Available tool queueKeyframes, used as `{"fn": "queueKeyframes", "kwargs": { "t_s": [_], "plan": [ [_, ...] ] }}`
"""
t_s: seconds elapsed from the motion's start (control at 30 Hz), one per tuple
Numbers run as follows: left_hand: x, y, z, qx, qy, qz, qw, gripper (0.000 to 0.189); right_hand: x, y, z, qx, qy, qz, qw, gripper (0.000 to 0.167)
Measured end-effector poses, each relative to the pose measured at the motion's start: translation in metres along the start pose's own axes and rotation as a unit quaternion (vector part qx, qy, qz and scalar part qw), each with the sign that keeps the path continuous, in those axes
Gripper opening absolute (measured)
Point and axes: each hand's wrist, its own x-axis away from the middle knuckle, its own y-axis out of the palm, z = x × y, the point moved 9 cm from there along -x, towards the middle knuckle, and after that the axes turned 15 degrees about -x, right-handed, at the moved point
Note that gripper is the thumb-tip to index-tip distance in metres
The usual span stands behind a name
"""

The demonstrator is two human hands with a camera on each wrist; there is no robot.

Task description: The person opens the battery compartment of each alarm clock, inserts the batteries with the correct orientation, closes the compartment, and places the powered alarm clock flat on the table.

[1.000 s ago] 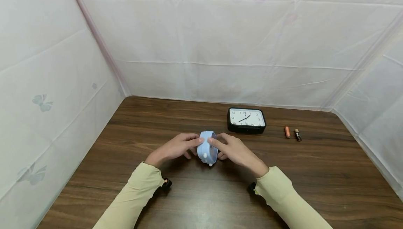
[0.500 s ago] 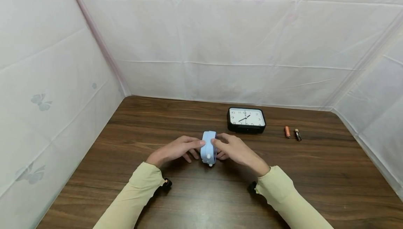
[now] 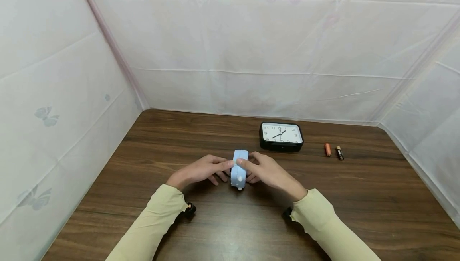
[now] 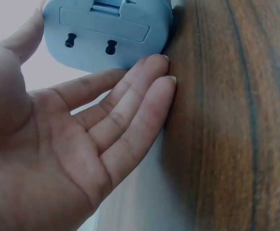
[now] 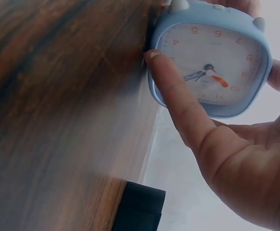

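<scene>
Blue alarm clock (image 3: 239, 169) edge-on between both hands' grasping fingers (image 3: 230, 164), face apparently rightward.

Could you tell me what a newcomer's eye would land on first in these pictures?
First, the small light-blue alarm clock standing edge-on at the middle of the wooden table, held between the left hand on its back and the right hand on its dial side. Behind it to the right stands a black rectangular clock, and further right lie two loose batteries, one orange and one dark.
</scene>
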Motion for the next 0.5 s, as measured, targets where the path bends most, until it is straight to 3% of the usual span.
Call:
{"fn": "queueKeyframes", "kwargs": {
  "t_s": [0.23,0.5],
  "plan": [
    [-0.0007,-0.0022,-0.0023,0.006,0.001,0.003,1.0000,0.057,0.0019,0.0024,-0.0037,-0.052,-0.001,-0.023,0.9984,0.076],
    [-0.0017,-0.0004,-0.0039,-0.025,-0.002,0.002,0.9997,0.059,0.0030,0.0067,-0.0071,-0.073,-0.013,-0.045,0.9963,0.063]
  ]
}}
